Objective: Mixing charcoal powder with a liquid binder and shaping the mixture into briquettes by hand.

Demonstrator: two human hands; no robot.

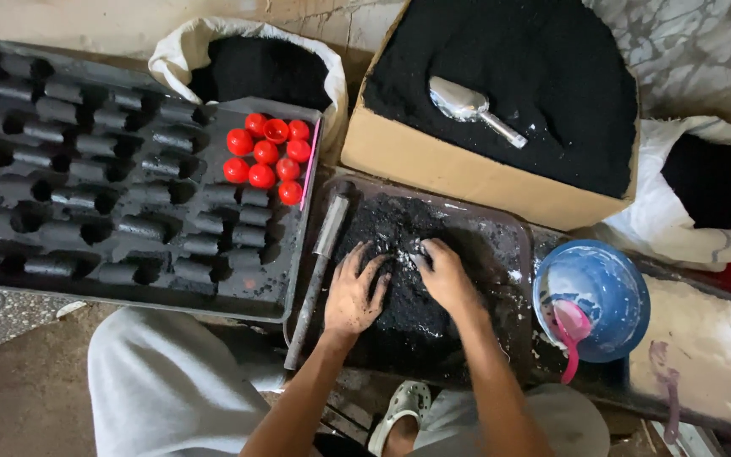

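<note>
My left hand (355, 292) lies flat with fingers spread on a heap of black powder (399, 254) in a dark metal tray (513, 233). My right hand (443, 272) presses into the same heap beside it, fingers curled into a patch of white powder mixed in. Both hands are smeared black. A grey metal rod (319, 267) lies along the tray's left edge, just left of my left hand.
A black tray (10, 279) of many black tubes and several red caps (266, 156) sits at left. A cardboard box (458, 173) of black powder holds a metal scoop (471, 107). A blue bowl (615, 279) with a pink spoon stands right. Two white sacks of powder flank the box.
</note>
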